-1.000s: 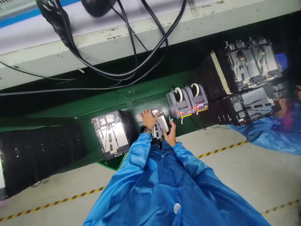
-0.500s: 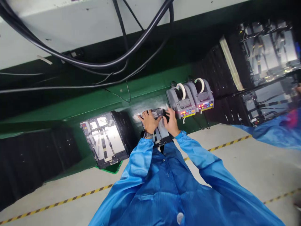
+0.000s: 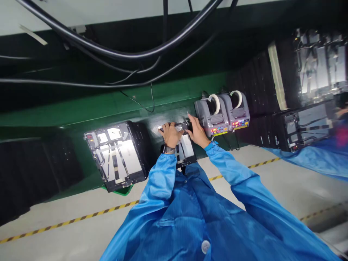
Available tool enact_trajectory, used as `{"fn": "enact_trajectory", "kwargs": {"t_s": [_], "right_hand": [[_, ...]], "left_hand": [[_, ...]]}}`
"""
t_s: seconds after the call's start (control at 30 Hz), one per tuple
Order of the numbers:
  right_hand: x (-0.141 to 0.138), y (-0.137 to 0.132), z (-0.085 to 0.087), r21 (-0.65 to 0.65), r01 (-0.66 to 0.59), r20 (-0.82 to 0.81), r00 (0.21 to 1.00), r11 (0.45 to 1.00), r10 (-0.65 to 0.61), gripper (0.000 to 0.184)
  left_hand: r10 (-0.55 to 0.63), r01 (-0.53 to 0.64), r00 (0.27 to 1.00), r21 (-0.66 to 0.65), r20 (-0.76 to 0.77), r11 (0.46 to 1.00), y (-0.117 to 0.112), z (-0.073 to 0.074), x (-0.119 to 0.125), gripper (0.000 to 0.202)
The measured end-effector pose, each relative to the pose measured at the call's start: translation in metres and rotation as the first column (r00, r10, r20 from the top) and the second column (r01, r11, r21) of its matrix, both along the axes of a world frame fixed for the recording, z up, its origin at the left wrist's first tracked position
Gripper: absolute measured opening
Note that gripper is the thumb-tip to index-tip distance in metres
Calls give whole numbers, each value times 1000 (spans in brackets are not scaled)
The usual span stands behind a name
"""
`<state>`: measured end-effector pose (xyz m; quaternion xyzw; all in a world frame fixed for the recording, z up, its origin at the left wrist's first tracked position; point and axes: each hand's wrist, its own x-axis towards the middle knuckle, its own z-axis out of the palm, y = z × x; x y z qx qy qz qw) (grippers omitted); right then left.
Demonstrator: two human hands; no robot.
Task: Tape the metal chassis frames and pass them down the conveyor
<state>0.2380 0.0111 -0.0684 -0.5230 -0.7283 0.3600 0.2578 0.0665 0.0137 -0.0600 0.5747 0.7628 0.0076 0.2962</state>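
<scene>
An opened tablet-like electronic unit (image 3: 186,146), with silver panels and a dark frame, lies on the green bench in front of me. My left hand (image 3: 171,136) rests on its upper left part with the fingers spread, covering some of it. At its upper right edge is my right hand (image 3: 198,133), thumb close to the unit and index finger stretched upward. A tiny whitish bit shows at that fingertip, too small to make out. To the left stands a stack of similar units (image 3: 119,156), silver inside facing up.
Two grey tape dispensers (image 3: 213,117) with white rolls and lit displays stand right of my hands. More stacked units (image 3: 310,123) are at the far right, near another person's blue sleeve (image 3: 312,156). Black cables (image 3: 122,54) hang above the green bench (image 3: 95,119).
My view has shifted slightly. My right index finger has straightened upward beside the unit's top edge. My left hand stays spread on the unit.
</scene>
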Motion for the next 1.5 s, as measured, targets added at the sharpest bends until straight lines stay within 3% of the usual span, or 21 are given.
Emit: {"fn": "enact_trajectory", "kwargs": {"t_s": [0.17, 0.3, 0.4, 0.57, 0.8, 1.17, 1.5], "right_hand": [[-3, -7, 6, -56, 184, -125, 974, 981, -190, 69], [-1, -9, 1, -187, 30, -190, 980, 982, -66, 75], [-1, -5, -8, -197, -33, -165, 986, 980, 0, 76], [-2, 1, -17, -171, -14, -101, 995, 985, -3, 76], [-2, -3, -17, -160, 61, -156, 984, 985, -86, 71], [-6, -3, -21, -148, 51, -124, 990, 988, -69, 71], [-8, -6, -22, -124, 45, -64, 997, 991, -53, 89]], "left_hand": [[30, -29, 999, -24, 25, 999, 3, 3, -1, 54], [17, -16, 999, -30, 29, 999, 6, 4, -2, 51], [14, -13, 1000, -44, 21, 999, 7, 3, -3, 52], [11, -11, 1000, -54, 0, 998, 7, 2, -3, 52], [19, -19, 1000, -21, 21, 1000, 5, 1, -3, 51], [13, -12, 1000, -27, 21, 1000, 6, 0, -3, 50], [16, -15, 1000, -38, 26, 999, 9, 3, -4, 48]]}}
